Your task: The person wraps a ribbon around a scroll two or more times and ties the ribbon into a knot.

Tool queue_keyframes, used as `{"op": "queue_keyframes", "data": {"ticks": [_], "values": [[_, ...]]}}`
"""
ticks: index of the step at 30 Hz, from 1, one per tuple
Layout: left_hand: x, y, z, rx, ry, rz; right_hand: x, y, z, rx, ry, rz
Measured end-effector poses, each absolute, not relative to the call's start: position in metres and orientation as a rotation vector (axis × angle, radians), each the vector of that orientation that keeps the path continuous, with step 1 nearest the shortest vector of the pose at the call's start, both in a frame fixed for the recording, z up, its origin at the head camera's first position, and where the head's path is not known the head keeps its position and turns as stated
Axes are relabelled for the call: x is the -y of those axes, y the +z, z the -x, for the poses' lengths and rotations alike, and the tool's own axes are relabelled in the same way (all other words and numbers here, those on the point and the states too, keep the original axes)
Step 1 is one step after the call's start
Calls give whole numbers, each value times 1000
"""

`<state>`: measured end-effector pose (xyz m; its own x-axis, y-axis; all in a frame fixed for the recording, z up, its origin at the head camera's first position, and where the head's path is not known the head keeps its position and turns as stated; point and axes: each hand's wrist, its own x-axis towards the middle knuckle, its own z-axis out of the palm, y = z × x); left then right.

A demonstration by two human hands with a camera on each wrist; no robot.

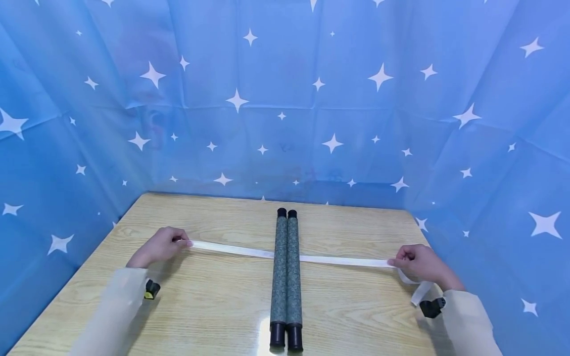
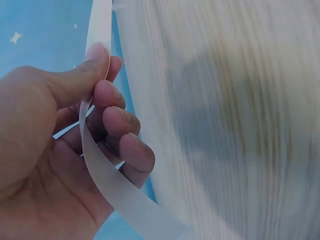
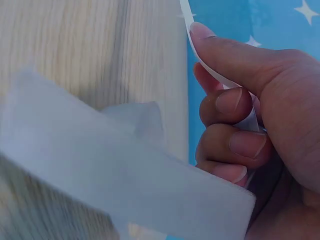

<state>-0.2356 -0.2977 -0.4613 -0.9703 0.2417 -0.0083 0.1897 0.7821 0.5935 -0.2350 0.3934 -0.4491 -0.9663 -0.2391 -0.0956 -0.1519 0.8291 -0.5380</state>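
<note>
Two grey-green speckled rolls (image 1: pixel 279 277) with black end knobs lie side by side on the table, pointing away from me. A white ribbon (image 1: pixel 236 249) runs crosswise and passes beneath them, its middle hidden there. To the left of the rolls, my left hand (image 1: pixel 164 244) pinches one side of the ribbon between thumb and fingers. A loose tail (image 2: pixel 135 205) drops below that hand in the left wrist view. My right hand (image 1: pixel 422 263) pinches the other side near the table's right edge. Its wide ribbon tail (image 3: pixel 120 160) loops below the fingers in the right wrist view.
The wood-grain table (image 1: pixel 213 301) fills the lower part of the head view. Blue star-printed cloth (image 1: pixel 285 79) hangs along its back and sides. Black wrist cameras sit at the left cuff (image 1: pixel 122 289) and the right cuff (image 1: pixel 465 314).
</note>
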Motion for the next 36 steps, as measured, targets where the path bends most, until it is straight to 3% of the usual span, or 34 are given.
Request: {"op": "queue_keyframes", "data": {"ticks": [13, 27, 36], "values": [[353, -450, 222, -2975, 895, -240, -418, -436, 230, -2892, -738, 341], [394, -447, 211, -3027, 853, -130, -447, -439, 227, -3016, -599, 181], [421, -445, 202, -3023, 804, 99, -468, -429, 224, -3040, -498, 51]]}}
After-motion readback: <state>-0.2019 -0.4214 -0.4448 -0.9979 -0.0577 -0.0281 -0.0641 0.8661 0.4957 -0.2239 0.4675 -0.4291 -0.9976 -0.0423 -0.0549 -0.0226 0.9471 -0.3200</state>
